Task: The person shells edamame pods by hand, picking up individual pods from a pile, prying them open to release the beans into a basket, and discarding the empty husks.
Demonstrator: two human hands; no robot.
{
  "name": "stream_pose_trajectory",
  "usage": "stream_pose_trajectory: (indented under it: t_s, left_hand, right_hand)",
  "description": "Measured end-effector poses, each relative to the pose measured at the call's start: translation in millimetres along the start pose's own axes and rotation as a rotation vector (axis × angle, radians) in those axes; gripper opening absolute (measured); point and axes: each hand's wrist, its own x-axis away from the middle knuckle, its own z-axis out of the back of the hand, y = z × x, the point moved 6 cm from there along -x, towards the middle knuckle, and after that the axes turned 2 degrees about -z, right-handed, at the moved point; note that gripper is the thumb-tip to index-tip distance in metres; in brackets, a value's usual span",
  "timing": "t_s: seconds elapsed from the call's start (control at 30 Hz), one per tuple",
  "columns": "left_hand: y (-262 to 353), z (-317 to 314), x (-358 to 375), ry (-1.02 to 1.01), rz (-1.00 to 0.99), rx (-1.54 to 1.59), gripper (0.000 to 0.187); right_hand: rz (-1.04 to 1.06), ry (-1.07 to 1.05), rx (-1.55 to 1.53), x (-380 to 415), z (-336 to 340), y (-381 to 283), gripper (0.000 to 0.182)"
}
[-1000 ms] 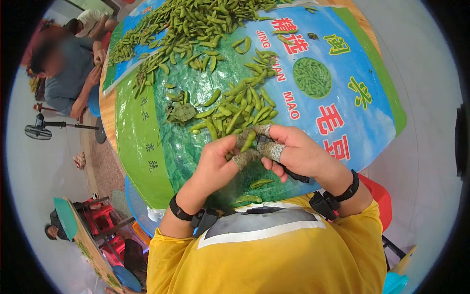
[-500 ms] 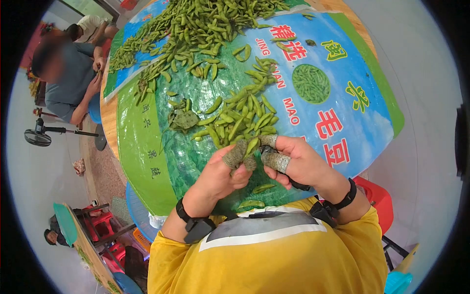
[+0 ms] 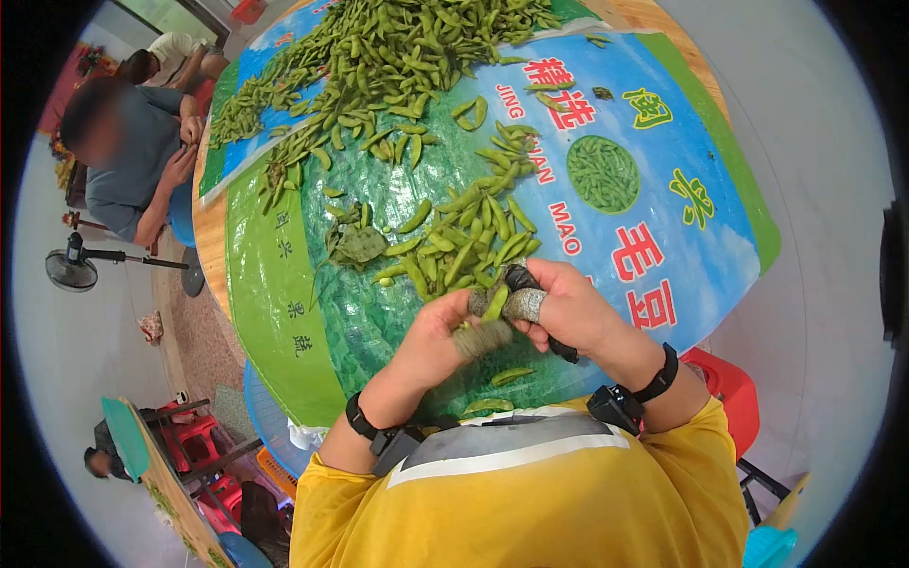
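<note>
My left hand [image 3: 445, 336], its fingers wrapped in greenish tape, pinches a green pod [image 3: 494, 303]. On the same pod's other side is my right hand [image 3: 559, 308], with grey and black wraps on its fingers, closed around something black. Just beyond both hands lies a small heap of pods [image 3: 464, 237] on the printed sheet [image 3: 379, 322]. Dark leaves [image 3: 355, 242] sit left of that heap. Two loose pods lie close to my body, one of them below my hands [image 3: 512, 376].
A large pile of pods [image 3: 398, 47] covers the table's far side. At the left sits a person [image 3: 142, 142], with another person [image 3: 180, 62] behind. A fan [image 3: 71, 270] stands at the left, and a red stool [image 3: 724, 388] at the right.
My left hand has turned and its wrapped fingers lie lower across the pod. My right hand has shifted slightly left, and both hands are closer together.
</note>
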Motion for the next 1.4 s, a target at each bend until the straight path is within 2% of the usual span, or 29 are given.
stream_pose_trajectory:
  t_s: [0.03,0.1,0.13,0.2,0.33,0.4,0.43,0.5,0.53,0.6,0.73,0.8,0.83,0.9,1.03,1.1,1.23,1.4]
  left_hand:
    - [-5.2,5.3,-0.6,0.004,0.003,0.003,0.015]
    - [4.7,14.1,-1.2,0.006,-0.281,-0.452,0.010]
    - [9.2,13.1,1.1,0.008,-0.278,-0.452,0.010]
    - [0.7,14.1,6.3,0.058,0.123,-0.034,0.010]
    - [-5.7,14.3,3.1,0.070,0.061,-0.098,0.010]
    - [1.6,9.3,0.8,-0.049,-0.251,-0.382,0.010]
    - [3.4,8.6,0.9,-0.051,-0.250,-0.381,0.010]
    - [20.3,2.9,3.2,-0.029,-0.373,-0.712,0.012]
    - [23.0,1.3,5.0,-0.029,-0.373,-0.713,0.012]
    - [-1.9,4.3,7.0,-0.028,0.110,-0.005,0.012]
    - [-8.1,5.3,7.8,-0.006,0.150,0.038,0.014]
    - [-3.0,5.3,5.7,-0.087,-0.042,-0.166,0.014]
    - [-2.8,5.5,5.9,-0.083,-0.042,-0.162,0.014]
    - [-12.7,5.6,7.0,-0.077,0.151,-0.065,0.011]
    - [-16.7,5.3,7.1,-0.035,0.155,0.011,0.007]
    - [-6.8,3.0,6.9,-0.052,-0.048,-0.039,0.009]
    - [-9.1,-0.1,6.5,-0.066,-0.052,-0.086,0.012]
    - [-7.1,-6.2,8.6,-0.045,0.067,0.067,0.013]
  right_hand:
    - [0.004,-0.004,0.059,0.1,-0.8,0.2,0.008]
    - [0.003,-0.014,0.115,0.8,-1.8,-0.4,0.008]
    - [-0.008,-0.054,0.054,1.7,-3.2,-2.5,0.008]
    - [-0.019,-0.096,-0.008,1.6,-5.4,-2.8,0.008]
    - [0.009,-0.043,0.044,2.9,-3.9,-2.6,0.008]
    - [0.016,-0.043,0.037,4.5,-3.8,-1.3,0.008]
    - [0.014,-0.033,0.068,4.8,-2.9,-0.5,0.008]
    - [0.013,-0.023,0.100,5.8,-0.9,-0.9,0.008]
    - [0.007,-0.039,0.055,6.9,0.3,-1.5,0.011]
    - [0.000,-0.056,0.009,7.8,1.3,0.3,0.014]
    - [0.043,-0.065,0.071,11.8,2.8,-3.3,0.018]
    - [0.053,-0.055,0.143,12.5,2.5,-4.9,0.019]
    - [0.050,0.007,0.160,11.7,5.2,-3.5,0.018]
    - [0.046,0.068,0.179,11.4,8.6,-0.8,0.017]
    - [0.054,0.049,0.060,11.7,9.0,2.9,0.013]
    - [0.034,0.042,0.036,11.7,8.5,6.2,0.014]
    - [0.036,0.014,-0.058,10.7,7.4,9.7,0.014]
    - [-0.038,0.027,-0.225,10.0,4.9,12.5,0.014]
